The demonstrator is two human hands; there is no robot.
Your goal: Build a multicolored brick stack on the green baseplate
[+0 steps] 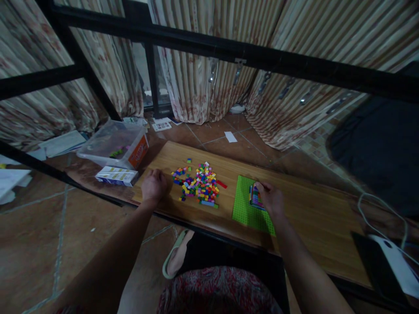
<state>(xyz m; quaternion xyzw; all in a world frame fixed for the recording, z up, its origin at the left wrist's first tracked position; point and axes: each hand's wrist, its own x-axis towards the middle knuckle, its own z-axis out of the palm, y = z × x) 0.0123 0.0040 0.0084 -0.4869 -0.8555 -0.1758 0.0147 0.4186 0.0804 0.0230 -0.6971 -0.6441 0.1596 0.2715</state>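
Observation:
My right hand [272,199] is over the green baseplate [242,211], its fingers closed at the upper edge of a small multicoloured structure of toy bricks [254,196]. The hand covers the right part of that structure, and anything pinched in the fingertips is hidden. On the left end of the wooden board, my left hand [153,186] rests with its fingers curled; what they may hold does not show. Between the hands lies a loose heap of small coloured toy bricks [204,183]. A long red brick [221,184] lies at the heap's right side, a light blue one [207,203] at its near edge.
A clear plastic box [108,144] with a few bricks inside stands beyond the left end of the wooden board [307,209]. Before it lies a white-and-blue carton [117,175]. A dark bar [209,41] crosses ahead. A white device [394,261] and cable [376,224] lie right.

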